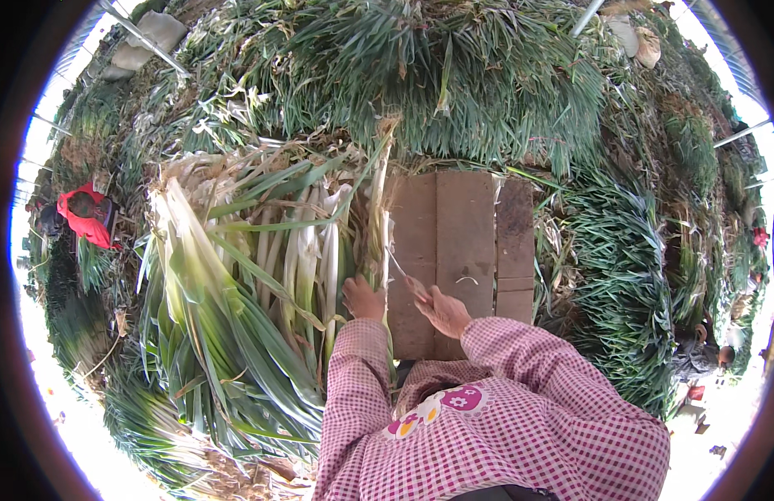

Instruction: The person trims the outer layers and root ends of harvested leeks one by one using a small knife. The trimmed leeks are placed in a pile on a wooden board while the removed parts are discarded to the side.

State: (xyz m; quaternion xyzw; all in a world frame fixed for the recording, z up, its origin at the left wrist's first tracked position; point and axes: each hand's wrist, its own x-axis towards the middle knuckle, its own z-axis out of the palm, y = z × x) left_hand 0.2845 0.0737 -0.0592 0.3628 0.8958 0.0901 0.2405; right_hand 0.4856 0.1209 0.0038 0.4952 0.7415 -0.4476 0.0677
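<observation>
My left hand [365, 298] is closed on a long green onion stalk [385, 241] that lies along the left edge of a brown plank board [463, 225]. The stalk's roots point away from me, and my fingers hide part of its lower length. In my right hand [446, 312] is a small knife [396, 262], gripped by its handle over the board. Its thin blade slants up and left, its tip close to the stalk. Left of my left hand lies a heap of green onions [202, 263] with white shanks and long green leaves.
Beyond the board rises a broad pile of green leaves [449, 81]. More leafy bundles [619, 288] line the right side. A small pale scrap [467, 279] rests on the board. A person in red [86, 213] is at the far left, near metal poles and sacks [155, 37].
</observation>
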